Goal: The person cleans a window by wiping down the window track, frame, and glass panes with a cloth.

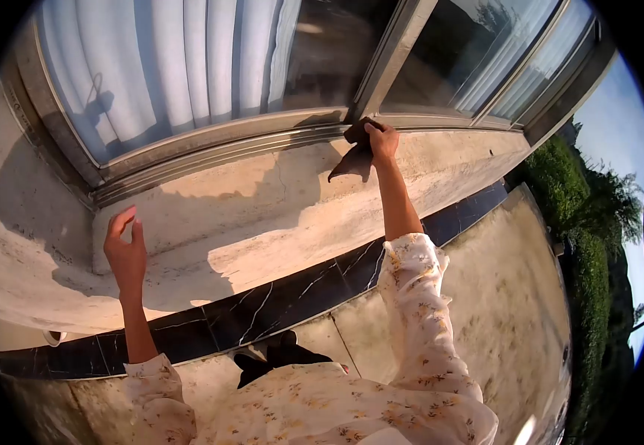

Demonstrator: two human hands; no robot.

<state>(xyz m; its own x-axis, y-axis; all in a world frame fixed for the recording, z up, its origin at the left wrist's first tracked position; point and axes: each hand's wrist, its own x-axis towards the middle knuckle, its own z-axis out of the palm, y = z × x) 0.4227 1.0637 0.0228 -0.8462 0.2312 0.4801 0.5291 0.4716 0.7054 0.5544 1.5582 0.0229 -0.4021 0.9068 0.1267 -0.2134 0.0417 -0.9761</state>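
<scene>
My right hand [383,141] is closed on a dark brown cloth [353,163], pressing its upper part near the window's lower frame and track [263,141]. The cloth's loose end hangs down over the pale window ledge [352,194]. My left hand [126,252] is raised above the left part of the ledge, its thumb and fingers apart and curved, with nothing between them. It appears not to touch the ledge.
Sliding glass panes [441,67] in metal frames stand behind the ledge, with a white curtain [181,59] inside on the left. Black marble-patterned tiles [263,311] run below the ledge. A concrete floor [485,297] lies under me, and green hedges [589,297] grow on the right.
</scene>
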